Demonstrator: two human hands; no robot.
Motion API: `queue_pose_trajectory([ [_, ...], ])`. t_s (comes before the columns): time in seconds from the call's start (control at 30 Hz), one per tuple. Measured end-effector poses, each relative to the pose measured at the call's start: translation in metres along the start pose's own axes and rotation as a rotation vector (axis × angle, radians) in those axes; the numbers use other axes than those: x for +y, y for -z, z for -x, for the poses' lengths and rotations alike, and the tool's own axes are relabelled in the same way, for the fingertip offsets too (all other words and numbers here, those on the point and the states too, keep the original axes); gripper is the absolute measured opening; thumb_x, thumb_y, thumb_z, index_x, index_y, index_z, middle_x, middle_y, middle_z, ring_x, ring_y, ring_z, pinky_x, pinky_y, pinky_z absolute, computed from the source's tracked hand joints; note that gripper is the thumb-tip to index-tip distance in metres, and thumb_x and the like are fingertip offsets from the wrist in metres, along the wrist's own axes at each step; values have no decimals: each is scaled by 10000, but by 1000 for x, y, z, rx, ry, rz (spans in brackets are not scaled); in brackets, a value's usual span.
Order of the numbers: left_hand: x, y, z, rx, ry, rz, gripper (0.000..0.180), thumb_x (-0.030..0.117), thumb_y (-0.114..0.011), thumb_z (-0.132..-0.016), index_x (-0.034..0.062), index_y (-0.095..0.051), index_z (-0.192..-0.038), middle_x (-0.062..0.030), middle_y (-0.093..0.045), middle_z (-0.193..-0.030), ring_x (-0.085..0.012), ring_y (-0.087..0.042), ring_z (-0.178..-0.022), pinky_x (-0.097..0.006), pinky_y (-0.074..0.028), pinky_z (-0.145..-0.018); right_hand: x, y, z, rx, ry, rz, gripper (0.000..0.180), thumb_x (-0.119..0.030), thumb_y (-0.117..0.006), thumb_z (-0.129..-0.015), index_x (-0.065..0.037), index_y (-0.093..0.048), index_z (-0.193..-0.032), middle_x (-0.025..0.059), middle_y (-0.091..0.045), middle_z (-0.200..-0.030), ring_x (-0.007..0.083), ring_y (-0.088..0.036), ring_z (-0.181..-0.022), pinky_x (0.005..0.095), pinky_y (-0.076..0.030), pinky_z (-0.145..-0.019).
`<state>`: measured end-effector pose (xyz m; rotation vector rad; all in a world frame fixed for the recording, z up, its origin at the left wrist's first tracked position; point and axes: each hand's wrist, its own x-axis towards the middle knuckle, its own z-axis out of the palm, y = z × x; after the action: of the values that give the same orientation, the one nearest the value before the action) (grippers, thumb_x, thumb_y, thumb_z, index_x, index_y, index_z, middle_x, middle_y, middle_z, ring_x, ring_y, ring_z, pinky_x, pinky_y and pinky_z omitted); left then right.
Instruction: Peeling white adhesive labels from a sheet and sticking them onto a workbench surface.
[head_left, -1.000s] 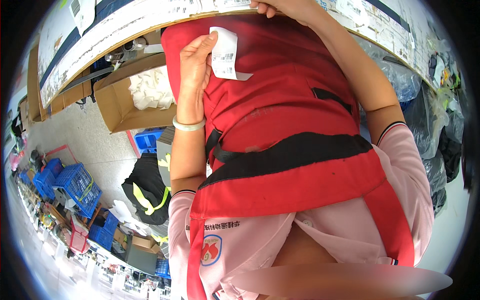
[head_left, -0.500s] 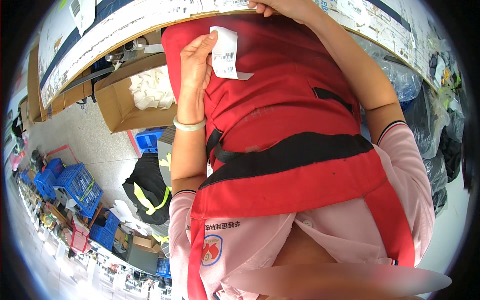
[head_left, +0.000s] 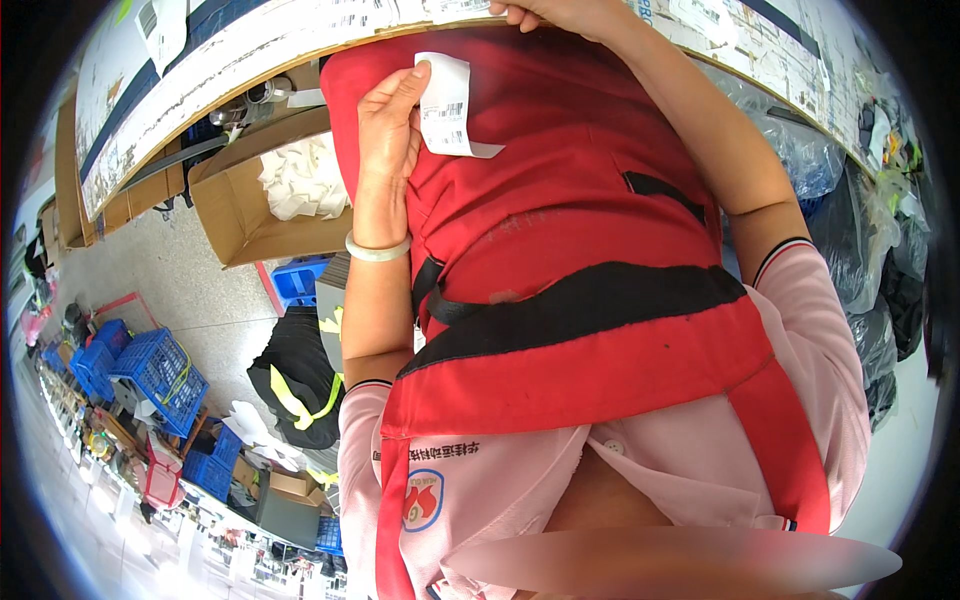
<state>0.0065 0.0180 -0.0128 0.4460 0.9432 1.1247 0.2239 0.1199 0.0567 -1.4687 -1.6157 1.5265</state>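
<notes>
Between thumb and fingers of my left hand (head_left: 392, 108) is a short curling strip of white printed labels (head_left: 445, 105), hanging in front of my red apron (head_left: 570, 140). My right hand (head_left: 560, 14) lies at the near edge of the worktable (head_left: 290, 52), partly cut off by the top of the picture. Its visible fingers are curled together, and what they grip, if anything, is hidden. Beside those fingertips, another white printed label (head_left: 460, 9) lies on the table.
Under the table at left stands an open cardboard box (head_left: 225, 215) with crumpled white paper strips (head_left: 303, 178). Blue plastic crates (head_left: 165, 375) and a black bundle with yellow trim (head_left: 300, 375) are on the floor. Clear plastic bags (head_left: 865, 240) hang at right.
My left hand and its label strip have shifted very slightly left. My right hand has also edged slightly left along the table edge.
</notes>
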Motion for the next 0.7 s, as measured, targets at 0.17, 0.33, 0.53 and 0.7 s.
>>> queue_pose_trajectory([
  [0.17, 2, 1, 0, -3, -4, 0, 151, 97, -638, -918, -39, -680, -969, -84, -699, -850, -115, -658, -681, -221, -535, -578, -3, -7, 0, 18, 8, 74, 177, -99, -597, -894, 70, -638, -861, 100, -639, -678, 131, -597, -540, 250, -506, -488],
  [0.33, 0, 2, 1, 25, -3, 4, 152, 93, -638, -917, -44, -676, -971, -84, -698, -856, -113, -657, -694, -216, -531, -582, -5, -5, 5, -9, 2, 67, 178, -116, -601, -910, 56, -633, -878, 89, -633, -682, 123, -589, -539, 245, -494, -484],
  [0.53, -4, 0, -3, 23, 4, 0, 142, 94, -641, -916, -34, -679, -965, -68, -697, -862, -100, -642, -711, -214, -512, -629, 0, 11, 26, -3, 108, -96, 171, -131, -603, -926, 37, -634, -930, 64, -623, -711, 100, -580, -562, 217, -474, -481],
  [0.7, -3, 7, 1, 80, -21, -55, 135, 92, -645, -911, -21, -682, -973, -66, -701, -902, -113, -653, -762, -232, -524, -704, 11, 54, 60, 115, 90, -213, 152, -118, -594, -930, 26, -636, -955, 58, -624, -721, 89, -578, -560, 206, -469, -479],
])
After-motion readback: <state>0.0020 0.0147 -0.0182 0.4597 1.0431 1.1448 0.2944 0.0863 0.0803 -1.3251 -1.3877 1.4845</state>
